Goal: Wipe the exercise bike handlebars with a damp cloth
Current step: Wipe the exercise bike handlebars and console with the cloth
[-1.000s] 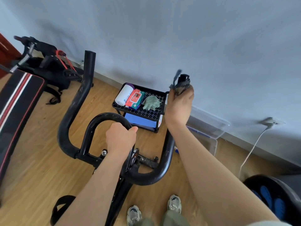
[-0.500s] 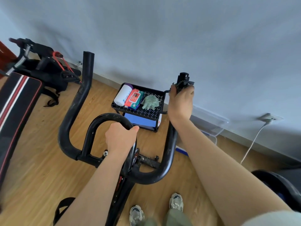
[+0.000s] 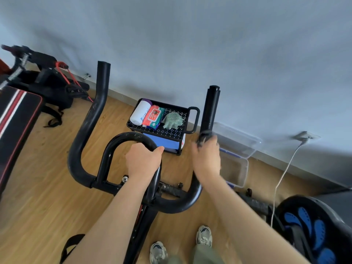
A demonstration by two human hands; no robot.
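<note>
The black exercise bike handlebars (image 3: 83, 130) fill the middle of the head view: a left horn, a central loop and a right horn (image 3: 210, 109). My left hand (image 3: 143, 161) grips the right side of the central loop. My right hand (image 3: 206, 159), blurred by motion, is wrapped round the lower part of the right horn and holds a dark grey cloth (image 3: 202, 137) against it. Only a small edge of the cloth shows above my fingers.
A black cart (image 3: 194, 119) behind the bars carries a white roll, a red wipes pack and a green cloth. A clear plastic bin (image 3: 240, 149) stands to its right, a weight bench (image 3: 15, 119) is at left, and a white cable (image 3: 282, 180) hangs from a wall socket.
My right hand with the cloth has slid down the right horn from its tip to its lower part. My left hand has stayed on the loop.
</note>
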